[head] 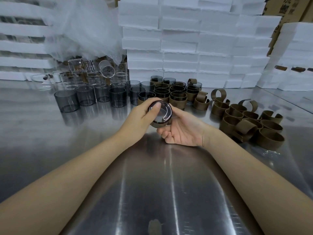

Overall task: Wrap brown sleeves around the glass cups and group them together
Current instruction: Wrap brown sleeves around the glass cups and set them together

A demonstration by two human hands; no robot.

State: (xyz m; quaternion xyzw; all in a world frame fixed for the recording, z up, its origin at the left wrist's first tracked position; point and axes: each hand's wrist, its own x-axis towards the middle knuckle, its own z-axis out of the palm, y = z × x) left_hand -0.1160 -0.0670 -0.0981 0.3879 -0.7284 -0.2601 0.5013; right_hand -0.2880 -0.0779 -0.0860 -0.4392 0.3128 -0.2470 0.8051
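Table (152,184): brushed metal, glossy, streaked reflections. Held cup (161,112): smoked glass, smooth, shiny. Sleeves (250,122) beside right hand (183,131): brown, matt, cardboard-like. Cups (84,97) beyond left hand (140,116): grey glass, glossy. Blocks (194,44) behind both: white foam, matt, grainy. Sheet (81,28): translucent plastic, crinkled.

Cool glare streaks, warped edges
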